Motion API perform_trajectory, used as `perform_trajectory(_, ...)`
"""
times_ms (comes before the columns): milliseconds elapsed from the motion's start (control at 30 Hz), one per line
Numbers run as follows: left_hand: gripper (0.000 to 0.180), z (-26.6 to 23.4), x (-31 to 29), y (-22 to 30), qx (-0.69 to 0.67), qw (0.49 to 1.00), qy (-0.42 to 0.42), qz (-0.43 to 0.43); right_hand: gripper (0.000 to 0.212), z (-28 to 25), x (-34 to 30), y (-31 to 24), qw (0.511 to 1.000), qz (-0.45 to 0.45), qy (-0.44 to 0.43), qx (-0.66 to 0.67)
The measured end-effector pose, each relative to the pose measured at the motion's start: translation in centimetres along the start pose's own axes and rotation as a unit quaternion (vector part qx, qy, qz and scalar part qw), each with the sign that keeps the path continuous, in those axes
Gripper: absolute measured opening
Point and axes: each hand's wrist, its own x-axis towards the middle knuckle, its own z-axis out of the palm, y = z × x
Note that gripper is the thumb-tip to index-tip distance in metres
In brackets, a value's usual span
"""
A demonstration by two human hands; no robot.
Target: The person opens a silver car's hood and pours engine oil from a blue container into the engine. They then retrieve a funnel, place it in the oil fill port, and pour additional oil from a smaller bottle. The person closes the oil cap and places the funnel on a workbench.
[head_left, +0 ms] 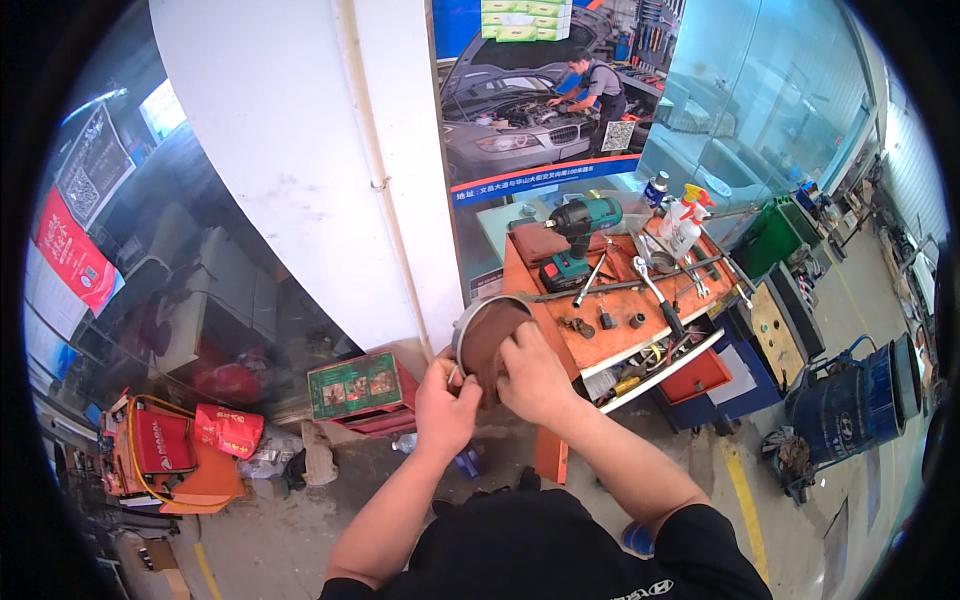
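Note:
In front of the white pillar I hold up a round, shallow metal part (463, 334) with a silver-grey rim. My left hand (446, 408) is closed on its lower left edge, thumb and fingers pinched at the rim. A brown, cloth-like piece (490, 343) covers the inside of the part and hangs below it. My right hand (537, 377) presses its bent fingers onto this brown piece from the right. The palm hides part of it, and whether it is a rag or an abrasive sheet cannot be made out.
An orange-topped tool cart (600, 345) stands at the right, its drawer pulled out. On it lie a green impact wrench (585, 222), a ratchet (655, 290), sockets and spray bottles (684, 225). A green box (353, 387) sits left; a blue drum (845, 405) stands far right.

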Motion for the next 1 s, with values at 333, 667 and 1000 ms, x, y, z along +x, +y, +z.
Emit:
perform_trajectory(333, 0.027, -3.0, 0.9, 4.5, 0.112, 0.991, -0.062, 0.025, 0.03, -4.1, 1.4, -0.3, 0.984, -0.144, -0.085, -0.064)
perform_trajectory(667, 0.03, -1.4, 0.7, 4.7, 0.069, 0.996, 0.034, 0.04, 0.034, -0.9, 1.1, -2.6, 0.99, -0.054, 0.057, -0.119)
perform_trajectory(1000, 0.028, -3.0, 0.7, 4.9, 0.103, 0.991, 0.011, 0.084, 0.031, -0.6, 1.9, -2.6, 0.721, 0.117, 0.024, 0.682)
